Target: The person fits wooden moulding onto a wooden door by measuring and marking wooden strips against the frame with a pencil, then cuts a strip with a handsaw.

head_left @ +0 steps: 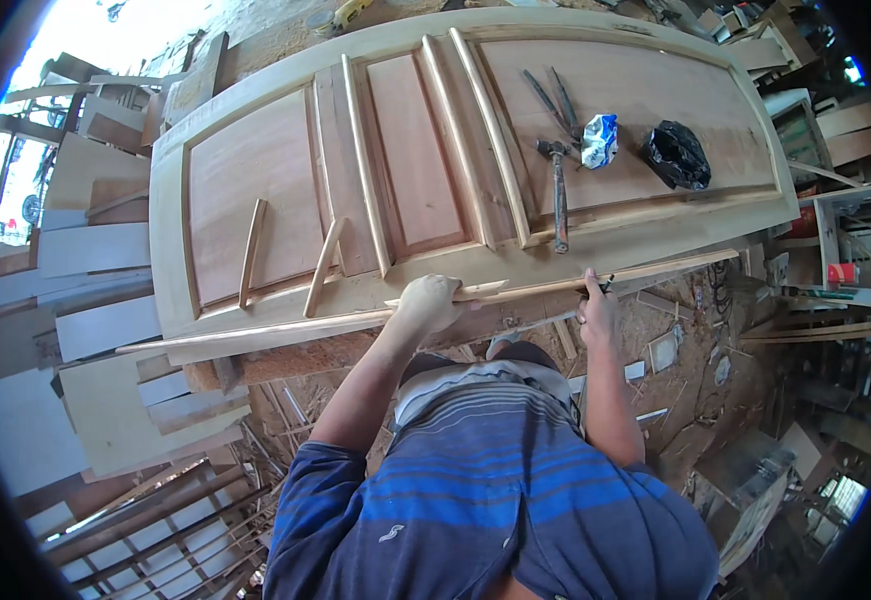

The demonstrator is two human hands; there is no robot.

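Observation:
A long thin wooden strip (655,268) lies along the near edge of a panelled wooden door (575,240). My left hand (430,303) is closed over this strip and a short piece of wooden moulding (485,289), holding the two side by side. To the right, my right hand (598,312) is at the strip with its thumb up. It grips a small dark pencil-like thing (607,284), partly hidden by the fingers. Two short moulding pieces, one at the left panel (252,252) and another beside it (324,268), rest loose on the door.
On the door's right panel lie a hammer (559,195), pincers (553,105), a blue and white packet (600,141) and a black plastic bag (677,156). Stacked boards (105,325) fill the left side. Offcuts and sawdust cover the ground (690,370) below.

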